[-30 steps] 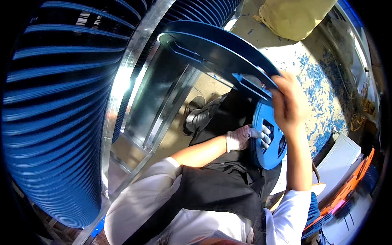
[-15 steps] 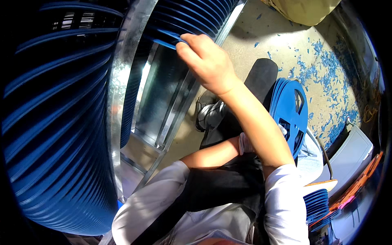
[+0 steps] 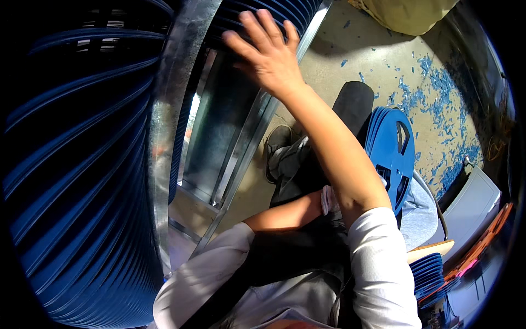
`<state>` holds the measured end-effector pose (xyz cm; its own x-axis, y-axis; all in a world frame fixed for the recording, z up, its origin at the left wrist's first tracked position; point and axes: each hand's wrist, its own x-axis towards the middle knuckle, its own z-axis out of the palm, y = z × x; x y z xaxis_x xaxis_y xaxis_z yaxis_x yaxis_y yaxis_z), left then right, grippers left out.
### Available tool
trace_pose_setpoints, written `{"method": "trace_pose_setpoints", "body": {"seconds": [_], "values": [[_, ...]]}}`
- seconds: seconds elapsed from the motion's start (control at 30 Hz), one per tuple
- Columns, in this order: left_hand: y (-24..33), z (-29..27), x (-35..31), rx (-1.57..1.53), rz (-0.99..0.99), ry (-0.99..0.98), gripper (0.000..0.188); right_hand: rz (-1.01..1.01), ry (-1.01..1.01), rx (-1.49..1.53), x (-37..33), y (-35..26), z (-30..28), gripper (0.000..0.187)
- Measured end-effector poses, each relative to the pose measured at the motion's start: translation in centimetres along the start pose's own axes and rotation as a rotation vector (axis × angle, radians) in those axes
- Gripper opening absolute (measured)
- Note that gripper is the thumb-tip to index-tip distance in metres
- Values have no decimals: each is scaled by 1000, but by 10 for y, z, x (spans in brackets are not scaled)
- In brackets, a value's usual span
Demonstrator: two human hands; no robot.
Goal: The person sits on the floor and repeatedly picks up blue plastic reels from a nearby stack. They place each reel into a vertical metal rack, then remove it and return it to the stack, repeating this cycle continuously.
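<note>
My right hand point(image 3: 271, 57) is open, fingers spread, over a row of blue plastic reels point(image 3: 298, 13) in a metal rack. Whether its fingertips touch the reel edges I cannot tell. My left arm crosses under the right one. Only the pale glove cuff of my left hand point(image 3: 330, 202) and a bit of a fingertip show, the rest being covered by my right forearm. That fingertip is at an opening of a small stack of blue reels point(image 3: 390, 145), which stands on edge beside my leg and which the left hand grips.
A large row of blue reels point(image 3: 82, 219) fills the left side, behind a metal upright point(image 3: 164, 137). Blue plastic scraps point(image 3: 438, 109) litter the floor at right. A yellowish sack point(image 3: 405, 13) lies at the far side. More blue reels point(image 3: 427, 277) and a grey panel point(image 3: 474, 200) stand at right.
My right hand has moved up and slightly left, opening from a pinch on a reel's edge to spread fingers. The reel edge that stuck out there no longer shows. The left arm has barely moved.
</note>
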<state>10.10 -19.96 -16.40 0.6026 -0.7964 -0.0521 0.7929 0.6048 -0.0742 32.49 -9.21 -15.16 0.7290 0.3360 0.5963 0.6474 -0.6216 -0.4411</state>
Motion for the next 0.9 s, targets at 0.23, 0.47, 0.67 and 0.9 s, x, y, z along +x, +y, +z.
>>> {"method": "trace_pose_setpoints", "body": {"seconds": [0.23, 0.47, 0.67, 0.9], "values": [[-3, -2, 5, -10, 12, -12, 33, 271, 14, 85, -51, 7, -12, 100], [-4, -6, 6, -43, 7, -69, 33, 6, 87, 64, -15, -10, -20, 23], [-6, -4, 2, -37, 2, -42, 32, -11, 23, -26, 6, -12, -11, 17], [-6, -6, 1, -26, 5, -12, 32, 78, 67, -119, -24, -7, 5, 15]]}}
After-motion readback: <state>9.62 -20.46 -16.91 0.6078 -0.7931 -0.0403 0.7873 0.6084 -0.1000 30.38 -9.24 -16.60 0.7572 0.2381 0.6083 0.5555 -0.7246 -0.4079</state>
